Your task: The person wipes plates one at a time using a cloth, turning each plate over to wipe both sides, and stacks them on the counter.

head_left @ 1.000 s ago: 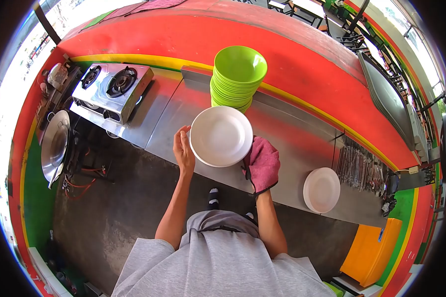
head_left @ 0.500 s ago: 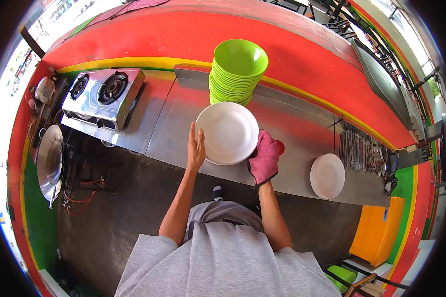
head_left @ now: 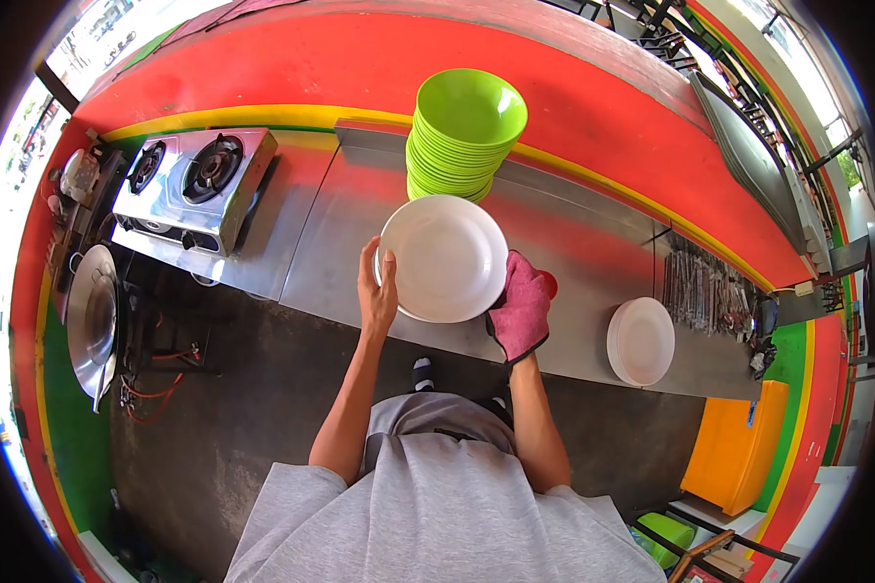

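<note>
A round white plate (head_left: 443,257), fairly deep, is held tilted above the counter's front edge. My left hand (head_left: 378,287) grips its left rim, the thumb on the front and the fingers along the side. At the right rim is my right hand (head_left: 519,309), covered by a pink cloth mitt with a dark hem; its fingers are hidden, and the mitt presses on the plate's edge. Part of a small red thing (head_left: 551,284) shows beside the mitt. Just behind the plate stands a tall stack of lime green bowls (head_left: 469,121).
A stack of white plates (head_left: 642,342) sits at the counter's right front. Cutlery (head_left: 700,293) lies farther right. On the left are a two-burner gas stove (head_left: 192,185) and a large wok (head_left: 94,311). An orange cabinet (head_left: 734,447) is below at the right.
The plate and both hands keep nearly the same pose. My left hand has shifted slightly left and up along the rim. The whole view has moved a little.
</note>
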{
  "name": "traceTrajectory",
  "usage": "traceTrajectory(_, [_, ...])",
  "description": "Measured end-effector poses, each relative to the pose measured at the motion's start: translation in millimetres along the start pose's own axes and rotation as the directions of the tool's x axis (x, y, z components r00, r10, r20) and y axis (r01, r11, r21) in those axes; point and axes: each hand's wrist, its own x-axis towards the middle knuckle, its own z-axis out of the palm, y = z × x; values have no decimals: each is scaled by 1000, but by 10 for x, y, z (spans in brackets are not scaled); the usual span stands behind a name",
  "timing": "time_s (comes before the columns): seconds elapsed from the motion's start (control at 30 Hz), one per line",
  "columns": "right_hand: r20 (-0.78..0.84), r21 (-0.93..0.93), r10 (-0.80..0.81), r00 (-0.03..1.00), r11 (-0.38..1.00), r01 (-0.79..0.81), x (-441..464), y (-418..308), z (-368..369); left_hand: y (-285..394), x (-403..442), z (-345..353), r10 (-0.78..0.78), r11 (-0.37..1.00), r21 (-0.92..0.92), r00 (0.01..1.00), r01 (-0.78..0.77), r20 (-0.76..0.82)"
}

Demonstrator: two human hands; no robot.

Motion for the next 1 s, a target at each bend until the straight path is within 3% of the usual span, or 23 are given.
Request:
traceTrajectory(0.07, [9,37,4,1000,999,-4,3,23,23,9,-1,2,128,984,131,990,-120,-52])
traceTrajectory(0.17, [-22,189,-20,1000,982,24,-24,442,167,109,-47,37,187,975,126,982,-183,-21])
traceTrajectory(0.27, [-34,183,-21,999,983,27,-17,187,6,352,-113,108,72,978,-203,993,-51,97])
traceTrajectory(0.37, [-70,124,-6,998,992,14,-36,142,-18,601,-169,157,-48,908,-397,974,135,221])
traceTrajectory(0.6, [-188,-21,-1,982,1000,-3,-105,142,-55,236,-163,159,-295,681,-600,908,419,299])
traceTrajectory(0.7, [-113,182,156,981,974,-134,-166,95,-152,256,-191,140,-397,598,-606,851,525,344])
traceTrajectory(0.87, [-65,272,130,989,956,-108,-340,-23,-249,329,-259,172,-448,563,-579,807,589,384])
traceTrajectory(0.93, [61,169,79,995,982,-88,-507,181,-156,350,-316,265,-444,596,-568,822,568,357])
traceTrajectory(1.0, [344,-73,52,937,997,-28,-623,318,-16,370,-368,366,-442,652,-547,849,526,289])
